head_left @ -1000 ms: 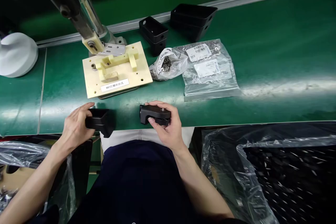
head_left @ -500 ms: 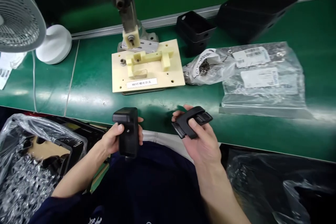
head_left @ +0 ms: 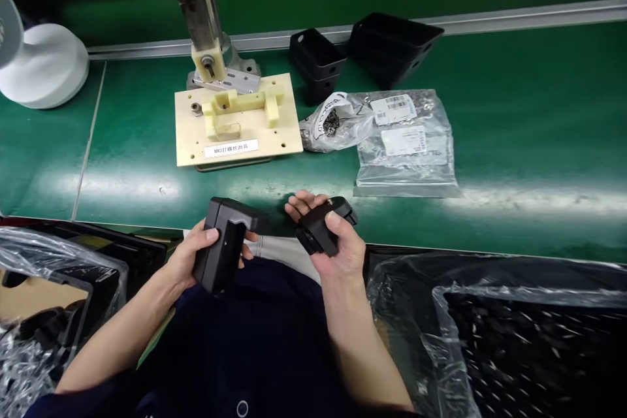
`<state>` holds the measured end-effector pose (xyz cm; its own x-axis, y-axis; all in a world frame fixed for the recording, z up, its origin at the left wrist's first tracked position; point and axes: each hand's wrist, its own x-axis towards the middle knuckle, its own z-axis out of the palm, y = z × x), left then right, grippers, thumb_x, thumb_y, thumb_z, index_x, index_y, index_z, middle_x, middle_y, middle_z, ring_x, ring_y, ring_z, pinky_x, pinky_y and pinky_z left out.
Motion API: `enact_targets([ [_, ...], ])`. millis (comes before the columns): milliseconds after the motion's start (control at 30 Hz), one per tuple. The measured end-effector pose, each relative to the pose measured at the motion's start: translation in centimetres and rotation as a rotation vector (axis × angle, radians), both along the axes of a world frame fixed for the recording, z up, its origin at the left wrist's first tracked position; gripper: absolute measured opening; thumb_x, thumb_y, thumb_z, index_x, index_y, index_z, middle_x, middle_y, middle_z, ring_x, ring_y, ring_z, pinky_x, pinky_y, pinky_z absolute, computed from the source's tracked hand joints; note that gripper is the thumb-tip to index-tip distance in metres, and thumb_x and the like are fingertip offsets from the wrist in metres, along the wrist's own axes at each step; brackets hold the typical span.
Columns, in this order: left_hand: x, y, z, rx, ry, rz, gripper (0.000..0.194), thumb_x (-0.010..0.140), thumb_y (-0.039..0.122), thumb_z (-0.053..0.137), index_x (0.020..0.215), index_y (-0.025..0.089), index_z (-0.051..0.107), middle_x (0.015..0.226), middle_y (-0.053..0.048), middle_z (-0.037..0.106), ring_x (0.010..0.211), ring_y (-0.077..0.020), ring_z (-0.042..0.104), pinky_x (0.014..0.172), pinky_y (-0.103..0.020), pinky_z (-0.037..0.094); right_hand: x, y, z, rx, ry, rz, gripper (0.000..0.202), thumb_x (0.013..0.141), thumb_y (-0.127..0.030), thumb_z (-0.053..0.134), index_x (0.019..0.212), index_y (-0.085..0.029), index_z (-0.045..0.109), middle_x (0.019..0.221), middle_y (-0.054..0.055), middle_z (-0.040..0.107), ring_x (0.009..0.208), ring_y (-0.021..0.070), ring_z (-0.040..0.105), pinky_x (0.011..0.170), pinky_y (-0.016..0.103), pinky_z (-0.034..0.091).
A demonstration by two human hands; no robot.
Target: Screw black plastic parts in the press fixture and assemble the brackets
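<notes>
My left hand (head_left: pixel 189 251) is closed around a black plastic housing (head_left: pixel 226 241), tilted, its recessed side facing right. In my right hand (head_left: pixel 343 241) lies a smaller black plastic clip-like part (head_left: pixel 321 228), pinned under the thumb with the fingers stretched behind it. The two parts are apart, above the bench's front edge. Beyond them sits a cream fixture plate (head_left: pixel 252 144) with raised yellow blocks and a printed label. A press head (head_left: pixel 209 60) with a cream tip stands over its back left.
Right of the fixture lie a clear bag of small dark screws (head_left: pixel 337 124) and a flat labelled plastic bag (head_left: pixel 406 150). Black bins (head_left: pixel 318 59) stand behind. A white fan base (head_left: pixel 46 65) is at left. Plastic-lined crates (head_left: pixel 108 274) flank my body, with black parts in the right crate (head_left: pixel 539 346).
The view has swung right, showing more of the right crate. The housing in my left hand has turned and tilted; the part in my right hand has rotated too. Both stay held.
</notes>
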<state>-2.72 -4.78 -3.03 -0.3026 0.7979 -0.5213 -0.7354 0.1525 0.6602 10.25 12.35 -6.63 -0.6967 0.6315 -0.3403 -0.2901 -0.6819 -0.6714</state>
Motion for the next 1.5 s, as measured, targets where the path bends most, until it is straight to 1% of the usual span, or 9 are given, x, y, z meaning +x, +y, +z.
enact_targets([
  [100,0.0,0.1,0.3,0.017,-0.019,-0.001,0.042,0.071,0.039,0.073,0.104,0.014,0.064,0.099,-0.012,0.071,0.082,-0.0256,0.07,0.07,-0.035,0.059,0.6,0.8,-0.3,0.148,-0.037,-0.031,0.039,0.055,-0.045,0.083,0.086,-0.023,0.071,0.086,0.0,0.063,0.08,0.0151,0.059,0.076,0.028,0.054],
  [233,0.3,0.0,0.0,-0.001,-0.064,-0.015,0.042,0.066,0.034,0.077,0.101,0.012,0.066,0.091,-0.011,0.071,0.077,-0.0235,0.069,0.071,-0.034,0.058,1.3,1.5,-0.3,0.164,-0.102,0.091,0.046,0.058,-0.05,0.082,0.093,-0.024,0.073,0.079,0.001,0.063,0.07,0.0146,0.057,0.062,0.026,0.05],
  [467,0.6,0.5,0.1,-0.012,-0.066,0.015,0.042,0.07,0.044,0.074,0.096,0.012,0.066,0.092,-0.013,0.072,0.068,-0.0206,0.067,0.062,-0.031,0.055,1.1,1.0,0.0,0.031,-0.123,0.105,0.046,0.062,-0.048,0.079,0.101,-0.026,0.068,0.101,0.004,0.071,0.1,0.0258,0.066,0.096,0.045,0.051],
  [667,0.5,0.2,0.0,-0.064,-0.077,0.115,0.05,0.071,0.058,0.071,0.09,0.012,0.068,0.085,-0.011,0.071,0.071,-0.0201,0.067,0.065,-0.031,0.056,1.6,0.4,0.3,0.14,-0.149,0.167,0.048,0.06,-0.043,0.082,0.102,-0.024,0.066,0.098,0.005,0.071,0.099,0.0303,0.067,0.096,0.054,0.05],
  [800,0.3,-0.2,-0.7,-0.209,-0.112,0.125,0.042,0.055,0.044,0.087,0.076,0.013,0.068,0.065,-0.004,0.069,0.054,-0.0143,0.063,0.055,-0.025,0.053,2.0,0.1,1.3,0.302,-0.102,0.181,0.045,0.067,-0.035,0.081,0.107,-0.025,0.063,0.102,0.006,0.07,0.105,0.0294,0.065,0.098,0.05,0.05],
  [900,0.4,0.2,-0.7,-0.322,-0.161,0.128,0.036,0.049,0.031,0.089,0.07,0.014,0.065,0.054,0.001,0.064,0.045,-0.0108,0.058,0.048,-0.021,0.048,2.2,-0.3,2.6,0.537,-0.096,0.111,0.044,0.073,-0.034,0.077,0.113,-0.025,0.061,0.111,0.009,0.066,0.109,0.0304,0.063,0.096,0.049,0.052],
  [1067,0.5,1.1,-0.2,-0.198,-0.203,0.099,0.039,0.055,0.028,0.084,0.086,0.013,0.065,0.072,-0.005,0.071,0.065,-0.0193,0.068,0.061,-0.028,0.054,1.7,-1.1,4.4,0.926,-0.088,0.078,0.042,0.076,-0.032,0.074,0.116,-0.027,0.062,0.11,0.008,0.061,0.102,0.0303,0.064,0.094,0.051,0.051],
  [1267,0.5,0.6,-0.3,-0.036,-0.053,0.019,0.043,0.071,0.042,0.076,0.103,0.018,0.06,0.089,-0.007,0.072,0.084,-0.0241,0.068,0.075,-0.034,0.052,1.1,-1.1,4.1,0.968,-0.073,0.043,0.043,0.076,-0.031,0.073,0.118,-0.028,0.061,0.11,0.007,0.059,0.104,0.0312,0.063,0.098,0.055,0.048],
  [1500,0.5,0.0,-0.2,-0.045,0.442,-0.067,0.057,0.068,0.035,0.082,0.117,0.018,0.058,0.112,-0.007,0.064,0.107,-0.0255,0.057,0.093,-0.034,0.045,1.6,-1.2,3.6,0.86,-0.137,-0.071,0.041,0.076,-0.03,0.07,0.116,-0.03,0.062,0.112,0.006,0.056,0.107,0.0329,0.062,0.1,0.056,0.046],
])
